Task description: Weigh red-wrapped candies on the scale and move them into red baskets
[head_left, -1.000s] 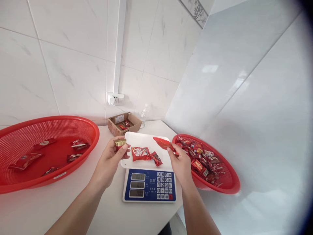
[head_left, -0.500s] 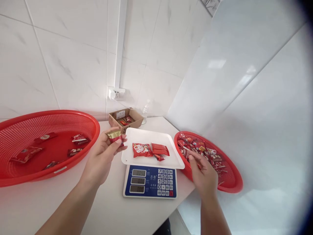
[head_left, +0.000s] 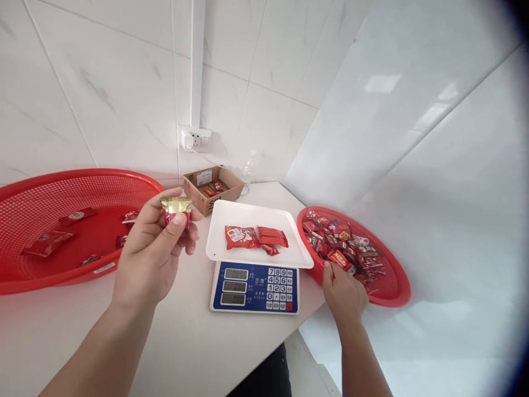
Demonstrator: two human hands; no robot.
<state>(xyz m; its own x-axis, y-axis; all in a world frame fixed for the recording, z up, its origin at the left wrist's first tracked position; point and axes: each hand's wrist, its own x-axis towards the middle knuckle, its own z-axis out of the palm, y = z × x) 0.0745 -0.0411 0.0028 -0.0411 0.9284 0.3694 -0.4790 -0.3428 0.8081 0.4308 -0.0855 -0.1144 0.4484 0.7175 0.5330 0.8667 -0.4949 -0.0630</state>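
Observation:
Raised over the table left of the scale, my left hand [head_left: 159,242] pinches a small candy packet [head_left: 177,208] with a gold top and a red lower part between thumb and fingers. My right hand [head_left: 345,292] is closed at the near rim of the right red basket [head_left: 397,295], its thumb at the rim and its fingers partly hidden over the edge. Many small wrapped candies [head_left: 336,242] fill that basket. On the white tray [head_left: 219,237] of the blue digital scale [head_left: 255,288] lie several red packets [head_left: 242,238].
A larger red perforated basket [head_left: 82,179] with several packets stands at the left. Behind the scale are a cardboard box [head_left: 219,201] holding a few packets and a clear plastic bottle [head_left: 249,165]. A wall socket [head_left: 196,139] has a plug in it. The white table's edge runs along the right.
My left hand has drawn back left and up with the candy packet, away from the tray. My right hand has shifted slightly right and down along the basket's rim. The view has tilted down.

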